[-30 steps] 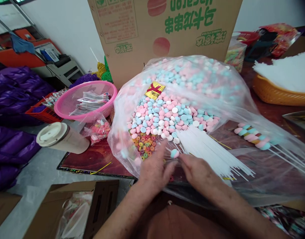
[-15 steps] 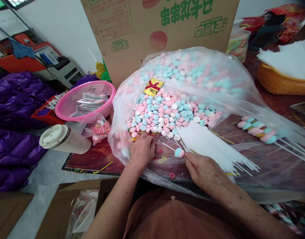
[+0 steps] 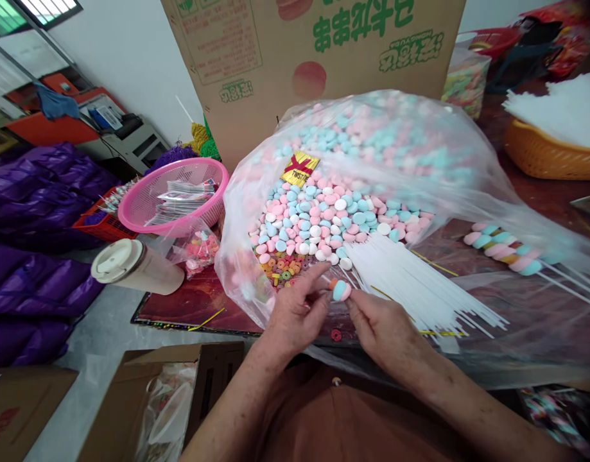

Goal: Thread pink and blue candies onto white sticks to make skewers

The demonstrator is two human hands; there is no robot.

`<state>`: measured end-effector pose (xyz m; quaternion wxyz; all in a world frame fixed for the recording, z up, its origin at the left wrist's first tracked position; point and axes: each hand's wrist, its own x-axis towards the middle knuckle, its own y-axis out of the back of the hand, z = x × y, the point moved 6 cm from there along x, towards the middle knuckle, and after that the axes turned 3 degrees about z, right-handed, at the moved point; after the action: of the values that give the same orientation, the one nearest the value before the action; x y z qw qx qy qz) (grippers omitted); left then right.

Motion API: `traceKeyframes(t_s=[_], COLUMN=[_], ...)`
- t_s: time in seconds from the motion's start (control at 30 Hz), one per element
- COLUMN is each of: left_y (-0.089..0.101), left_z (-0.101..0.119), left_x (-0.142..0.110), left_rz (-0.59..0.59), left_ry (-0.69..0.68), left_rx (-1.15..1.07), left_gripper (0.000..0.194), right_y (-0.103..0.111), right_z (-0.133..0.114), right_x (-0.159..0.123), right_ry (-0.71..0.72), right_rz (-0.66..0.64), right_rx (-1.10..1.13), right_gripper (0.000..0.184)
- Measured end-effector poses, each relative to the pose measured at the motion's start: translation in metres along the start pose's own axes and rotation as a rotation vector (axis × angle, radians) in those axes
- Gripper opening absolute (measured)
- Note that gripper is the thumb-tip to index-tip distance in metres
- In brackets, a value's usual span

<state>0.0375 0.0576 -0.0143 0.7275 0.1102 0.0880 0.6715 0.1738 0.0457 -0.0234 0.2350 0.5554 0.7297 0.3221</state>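
My right hand (image 3: pixel 381 324) pinches a thin white stick that carries a blue and pink marshmallow (image 3: pixel 341 290). My left hand (image 3: pixel 297 308) pinches a small orange ring candy against the stick's tip, right beside that marshmallow. Both hands sit over the open mouth of a big clear plastic bag (image 3: pixel 468 192). Inside it lie a heap of pink, blue and white marshmallows (image 3: pixel 323 215), a small pile of coloured ring candies (image 3: pixel 280 269) and a bundle of white sticks (image 3: pixel 420 289).
A finished candy skewer (image 3: pixel 504 247) lies at the right under the plastic. A pink basket (image 3: pixel 179 192), a lidded cup (image 3: pixel 135 266), an orange basket (image 3: pixel 549 157) and a large cardboard box (image 3: pixel 314 58) surround the bag. Open cartons (image 3: pixel 145 398) stand below the table edge.
My left hand went forward to the ring candies, picked one, and came back to the stick's tip. My right hand kept hold of the stick with the marshmallow.
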Motion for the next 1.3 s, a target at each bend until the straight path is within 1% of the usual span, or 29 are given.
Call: traceKeyframes(t_s=[0.03, 0.07, 0.1, 0.13, 0.17, 0.2, 0.23, 0.3, 0.4, 0.53, 0.63, 0.7, 0.83, 0.93, 1.1, 1.23, 1.3], left_y=[0.002, 0.005, 0.01, 0.013, 0.015, 0.014, 0.013, 0.01, 0.014, 0.028, 0.034, 0.033, 0.023, 0.019, 0.02, 0.017, 0.021], left_z=[0.003, 0.003, 0.001, -0.003, -0.008, -0.014, -0.02, -0.027, -0.031, -0.037, -0.037, -0.035, -0.025, -0.022, -0.025, -0.022, -0.021], left_x=[0.001, 0.004, 0.008, 0.012, 0.017, 0.021, 0.024, 0.028, 0.028, 0.024, 0.02, 0.019, 0.025, 0.031, 0.037, 0.04, 0.039], left_rz=[-0.012, 0.002, 0.028, 0.046, 0.039, 0.006, -0.041, -0.092, -0.086, -0.046, 0.008, -0.004, -0.07, -0.094, -0.016, 0.017, 0.065], left_ry=[-0.044, -0.059, -0.055, -0.042, -0.026, -0.013, -0.004, 0.003, 0.022, 0.066, 0.054, 0.036, 0.001, -0.005, 0.054, 0.01, 0.042], left_rx=[0.093, 0.206, 0.35, 0.526, 0.717, 0.899, 1.048, 1.215, 1.228, 1.085, 1.02, 1.09, 1.321, 1.383, 1.337, 1.33, 1.2], left_gripper=[0.047, 0.045, 0.04, 0.031, 0.023, 0.018, 0.017, 0.018, 0.019, 0.02, 0.02, 0.021, 0.025, 0.024, 0.023, 0.02, 0.018], right_y=[0.004, 0.007, 0.008, 0.009, 0.009, 0.008, 0.008, 0.006, 0.003, -0.004, -0.01, -0.012, -0.013, -0.014, -0.013, -0.011, -0.01], right_z=[0.002, 0.006, 0.009, 0.011, 0.013, 0.013, 0.014, 0.015, 0.019, 0.023, 0.022, 0.02, 0.015, 0.015, 0.019, 0.018, 0.019], right_x=[0.001, 0.002, 0.003, 0.002, 0.002, 0.001, 0.0, -0.003, -0.006, -0.006, -0.005, -0.004, -0.005, -0.007, -0.007, -0.006, -0.006], right_ry=[-0.005, -0.02, -0.035, -0.042, -0.037, -0.02, -0.001, 0.025, 0.029, -0.008, -0.026, -0.035, -0.03, -0.031, -0.062, -0.054, -0.064], right_rz=[0.055, 0.098, 0.121, 0.127, 0.124, 0.116, 0.107, 0.099, 0.067, -0.03, -0.094, -0.11, -0.113, -0.122, -0.126, -0.121, -0.117], right_rx=[0.101, 0.176, 0.215, 0.221, 0.203, 0.174, 0.141, 0.084, 0.039, -0.036, -0.067, -0.079, -0.096, -0.092, -0.103, -0.09, -0.099], right_gripper=[0.029, 0.032, 0.035, 0.036, 0.036, 0.035, 0.034, 0.033, 0.033, 0.032, 0.031, 0.031, 0.03, 0.029, 0.03, 0.029, 0.029])
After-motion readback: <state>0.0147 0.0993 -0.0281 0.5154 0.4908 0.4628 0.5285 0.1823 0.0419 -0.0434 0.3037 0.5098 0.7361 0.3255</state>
